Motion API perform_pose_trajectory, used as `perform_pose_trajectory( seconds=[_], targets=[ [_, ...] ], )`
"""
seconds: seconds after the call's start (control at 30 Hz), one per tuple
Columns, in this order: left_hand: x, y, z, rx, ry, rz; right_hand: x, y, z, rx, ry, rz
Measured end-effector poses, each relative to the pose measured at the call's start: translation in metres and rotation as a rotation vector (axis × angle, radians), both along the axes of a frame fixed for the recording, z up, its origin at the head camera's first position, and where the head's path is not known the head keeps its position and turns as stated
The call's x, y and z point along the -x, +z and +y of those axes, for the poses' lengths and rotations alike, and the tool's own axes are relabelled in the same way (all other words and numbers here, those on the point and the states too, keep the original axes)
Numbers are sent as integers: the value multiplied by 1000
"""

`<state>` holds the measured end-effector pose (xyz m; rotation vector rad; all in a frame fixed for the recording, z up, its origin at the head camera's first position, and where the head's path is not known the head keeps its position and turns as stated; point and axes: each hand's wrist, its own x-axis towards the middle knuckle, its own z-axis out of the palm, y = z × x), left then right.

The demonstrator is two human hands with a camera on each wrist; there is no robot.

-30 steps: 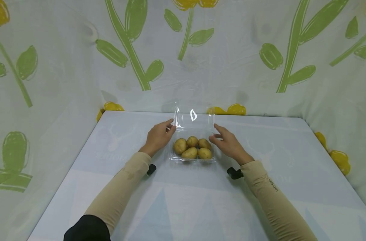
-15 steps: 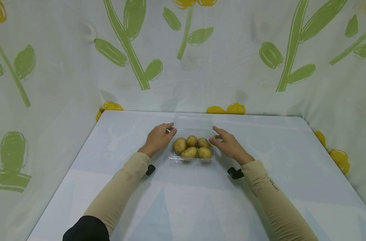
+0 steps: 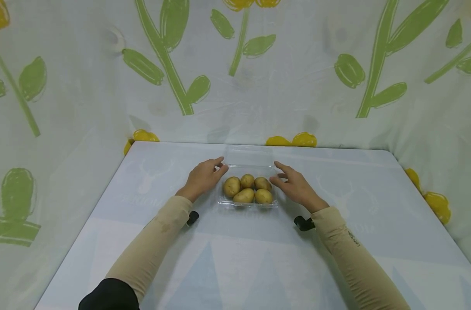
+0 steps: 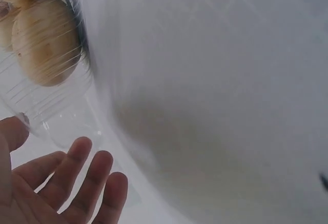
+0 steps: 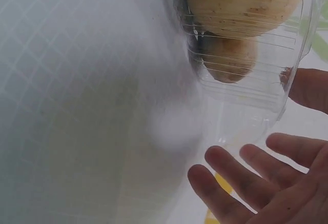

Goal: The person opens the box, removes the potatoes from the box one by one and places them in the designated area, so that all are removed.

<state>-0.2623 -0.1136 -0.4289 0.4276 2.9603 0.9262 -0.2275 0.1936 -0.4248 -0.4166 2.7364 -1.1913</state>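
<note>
Potatoes point(image 3: 243, 196), five of them, sit close together in a clear plastic box point(image 3: 248, 206). There are three in the back row and two in the front row. The box rests on a pale table point(image 3: 251, 258), near the middle of its width. Its clear lid point(image 3: 248, 156) is open and leans or lies back on the far side, away from the person; I cannot tell if it is flat on the table.

The left hand point(image 3: 202, 177) is at the left side of the box, with its fingers loose and spread. It is not gripping anything. In the left wrist view its thumb is right by the box rim, but I cannot tell if it touches.

The right hand point(image 3: 295, 186) is at the right side in much the same way, holding nothing. Its fingers reach out loosely, and its thumb is at the rim too; I cannot tell if it touches.

Both arms have tan sleeves point(image 3: 359, 258), and a small black thing point(image 3: 304, 223) pokes out by each wrist. A black band point(image 3: 110, 295) covers part of the left arm. Behind the table is a white cloth point(image 3: 289, 94) with green leaves and yellow flowers on it.
</note>
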Motion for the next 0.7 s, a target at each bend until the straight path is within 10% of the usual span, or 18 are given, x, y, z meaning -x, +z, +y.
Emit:
perform_pose_trajectory(
  seconds=[0.7],
  targets=[
    [-54, 8, -22, 100, -78, 109, -5, 9, 11, 60, -23, 152]
  ],
)
